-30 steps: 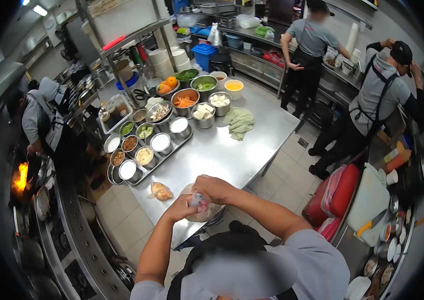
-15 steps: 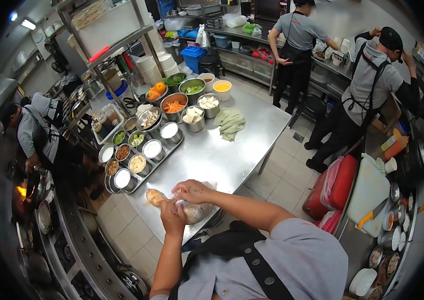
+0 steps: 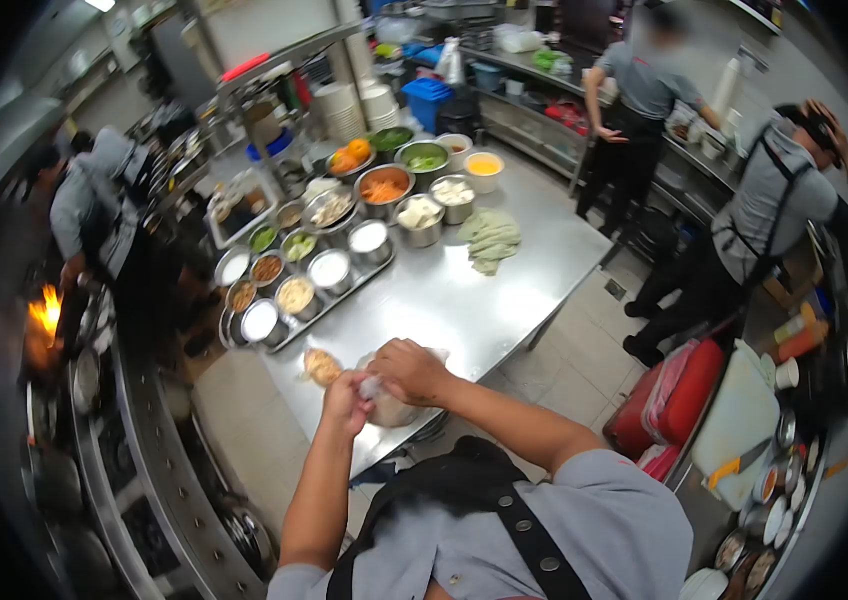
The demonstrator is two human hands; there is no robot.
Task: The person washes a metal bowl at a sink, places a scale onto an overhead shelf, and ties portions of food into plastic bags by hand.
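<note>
A clear plastic bag (image 3: 391, 411) with pale contents, partly hidden by my hands, rests near the front edge of the steel table (image 3: 422, 310). My left hand (image 3: 347, 400) is closed around a gathered, twisted part of the plastic. Over the top of the same bag, my right hand (image 3: 410, 373) has its fingers curled and pinching the plastic close to the left. A smaller clear bag of orange-yellow food (image 3: 322, 367) lies just beyond my left hand, untouched.
A tray of metal containers (image 3: 329, 270) with chopped ingredients stands at the table's far left. Behind the folded green cloth (image 3: 491, 238) is a tub of yellow liquid (image 3: 484, 170). Co-workers stand at right and by a flaming stove (image 3: 46, 312) at left. A red container (image 3: 669, 395) sits at right.
My hands have drawn close together on the bag, and the plastic between them is now bunched. The camera view has shifted, and the stove flame at left is larger.
</note>
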